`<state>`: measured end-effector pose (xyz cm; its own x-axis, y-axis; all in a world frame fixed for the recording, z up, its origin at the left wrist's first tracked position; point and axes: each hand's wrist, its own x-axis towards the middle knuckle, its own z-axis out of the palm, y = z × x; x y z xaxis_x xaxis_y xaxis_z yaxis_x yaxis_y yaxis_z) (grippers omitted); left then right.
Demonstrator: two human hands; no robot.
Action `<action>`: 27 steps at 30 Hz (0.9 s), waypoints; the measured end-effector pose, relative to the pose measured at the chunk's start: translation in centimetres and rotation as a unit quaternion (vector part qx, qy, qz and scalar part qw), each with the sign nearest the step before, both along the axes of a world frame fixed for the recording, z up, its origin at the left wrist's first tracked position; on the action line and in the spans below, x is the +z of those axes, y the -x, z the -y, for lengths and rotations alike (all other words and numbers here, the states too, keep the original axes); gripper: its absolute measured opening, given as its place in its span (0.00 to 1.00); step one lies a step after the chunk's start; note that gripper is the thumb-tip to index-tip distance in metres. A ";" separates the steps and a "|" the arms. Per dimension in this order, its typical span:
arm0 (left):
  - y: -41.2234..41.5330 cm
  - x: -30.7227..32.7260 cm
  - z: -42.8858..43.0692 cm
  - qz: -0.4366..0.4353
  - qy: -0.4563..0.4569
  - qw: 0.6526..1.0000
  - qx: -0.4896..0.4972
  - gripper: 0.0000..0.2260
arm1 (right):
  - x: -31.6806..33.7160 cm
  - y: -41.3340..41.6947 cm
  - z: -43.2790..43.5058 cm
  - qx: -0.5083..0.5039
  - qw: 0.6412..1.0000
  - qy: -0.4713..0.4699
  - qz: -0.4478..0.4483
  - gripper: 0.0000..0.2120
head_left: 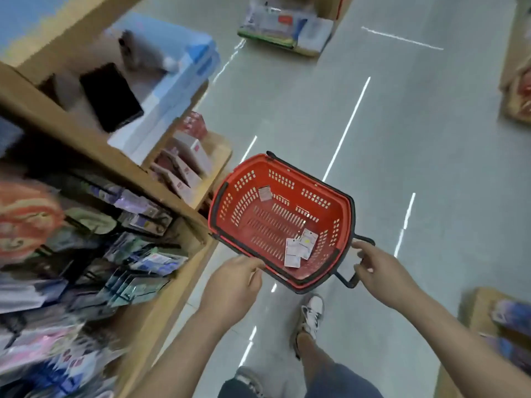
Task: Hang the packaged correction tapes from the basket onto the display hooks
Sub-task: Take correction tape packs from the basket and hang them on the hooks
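Observation:
A red plastic basket with black rim and handles is held tilted above the floor. In its near corner lie a few white packaged correction tapes; another small packet lies near its far wall. My right hand grips the black handle at the near right corner. My left hand touches the basket's near rim with its fingertips. Display hooks crowded with blurred hanging packets fill the wooden shelf unit on the left.
The wooden shelf unit on the left carries boxes, a black tablet-like item and pink cartons. Grey floor stretches ahead. Stock lies on a low stand at the far end. More shelving sits at the right. My shoes are below.

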<state>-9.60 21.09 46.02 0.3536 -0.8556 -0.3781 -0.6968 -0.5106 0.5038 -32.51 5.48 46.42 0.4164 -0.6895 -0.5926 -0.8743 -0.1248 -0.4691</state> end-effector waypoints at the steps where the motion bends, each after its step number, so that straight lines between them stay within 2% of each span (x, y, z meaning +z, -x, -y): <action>1: 0.1 -1.8 1.5 -0.013 -0.009 1.000 0.000 0.09 | -1.5 -0.1 1.1 -0.015 1.000 -0.006 0.006 0.21; 7: -0.9 -14.6 9.5 -0.053 -0.081 0.995 0.004 0.12 | -12.5 -2.9 6.8 -0.085 0.995 -0.021 0.044 0.21; 10: -1.6 -22.8 13.4 -0.071 -0.121 0.990 -0.013 0.13 | -19.7 -5.6 9.2 -0.076 0.996 -0.020 0.039 0.22; 14: -2.5 -35.4 18.0 -0.048 -0.185 0.974 -0.119 0.14 | -30.7 -10.0 11.2 -0.098 0.994 -0.051 -0.015 0.22; 19: -3.5 -50.9 23.3 -0.004 -0.230 0.943 -0.239 0.11 | -46.3 -13.9 13.2 -0.230 0.964 -0.114 -0.064 0.26; 21: -3.3 -56.0 24.3 -0.008 -0.241 0.936 -0.258 0.16 | -51.5 -14.1 13.5 -0.247 0.956 -0.122 -0.101 0.31; 23: -2.9 -60.1 24.1 -0.030 -0.253 0.934 -0.252 0.24 | -55.6 -13.8 13.2 -0.238 0.954 -0.121 -0.136 0.34; 24: -2.8 -61.7 23.7 -0.045 -0.254 0.937 -0.237 0.24 | -57.4 -13.7 13.0 -0.234 0.955 -0.116 -0.142 0.36; 27: -2.7 -64.1 22.6 -0.081 -0.253 0.952 -0.153 0.14 | -61.3 -13.2 12.4 -0.203 0.962 -0.100 -0.154 0.38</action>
<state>-6.93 -1.52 -18.09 0.0193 -0.6022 -0.7981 -0.7858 -0.5026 0.3603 -19.32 -6.88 -14.85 -0.0790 -0.6178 -0.7824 -0.9335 0.3212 -0.1594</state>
